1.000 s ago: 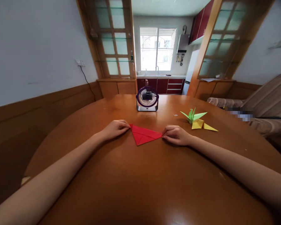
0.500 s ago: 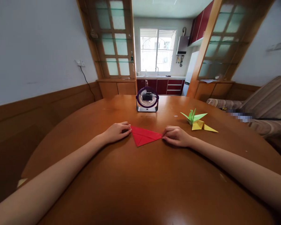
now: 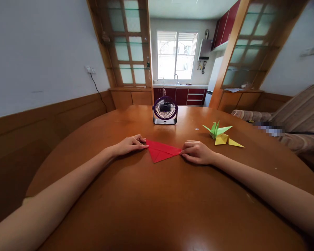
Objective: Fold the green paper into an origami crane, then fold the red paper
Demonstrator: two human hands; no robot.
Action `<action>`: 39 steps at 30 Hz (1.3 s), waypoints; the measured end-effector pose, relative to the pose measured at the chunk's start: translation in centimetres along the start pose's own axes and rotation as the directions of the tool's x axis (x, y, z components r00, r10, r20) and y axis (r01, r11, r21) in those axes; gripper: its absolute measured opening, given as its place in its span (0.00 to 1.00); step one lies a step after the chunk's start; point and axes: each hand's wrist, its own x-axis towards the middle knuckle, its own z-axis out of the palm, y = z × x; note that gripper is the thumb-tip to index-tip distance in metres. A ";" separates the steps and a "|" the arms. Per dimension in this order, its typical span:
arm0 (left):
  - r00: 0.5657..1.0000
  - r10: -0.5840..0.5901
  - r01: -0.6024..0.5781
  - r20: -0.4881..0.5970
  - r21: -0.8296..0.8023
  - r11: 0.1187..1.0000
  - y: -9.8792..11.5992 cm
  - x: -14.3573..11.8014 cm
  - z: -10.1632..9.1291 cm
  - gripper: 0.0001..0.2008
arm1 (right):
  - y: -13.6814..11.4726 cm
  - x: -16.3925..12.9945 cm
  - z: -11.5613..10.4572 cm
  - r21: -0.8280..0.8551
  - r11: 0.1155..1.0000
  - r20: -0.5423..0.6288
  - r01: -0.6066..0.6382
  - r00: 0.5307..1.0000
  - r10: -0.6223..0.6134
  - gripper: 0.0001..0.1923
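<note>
A red paper [image 3: 162,151], folded into a triangle, lies flat on the round wooden table [image 3: 157,202]. My left hand [image 3: 129,145] rests on the table with its fingertips pressing the paper's left corner. At the paper's right corner my right hand [image 3: 197,152] pinches the tip between curled fingers. Both forearms stretch across the table toward the paper.
A small purple desk fan [image 3: 165,110] stands behind the paper. To the right lie a green paper crane [image 3: 216,129] and a yellow paper crane [image 3: 226,140]. A striped sofa [image 3: 298,118] sits at the far right. A wood-panelled wall runs along the left.
My left hand's fingers have flattened and slid a little along the paper's left corner. The right hand and the paper have stayed in place.
</note>
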 end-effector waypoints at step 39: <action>0.995 -0.059 0.090 -0.078 0.490 0.867 3.6 0.6 6.4 0.41 | -2.2 1.7 2.2 0.386 0.772 -0.085 -0.506 0.813 0.576 0.09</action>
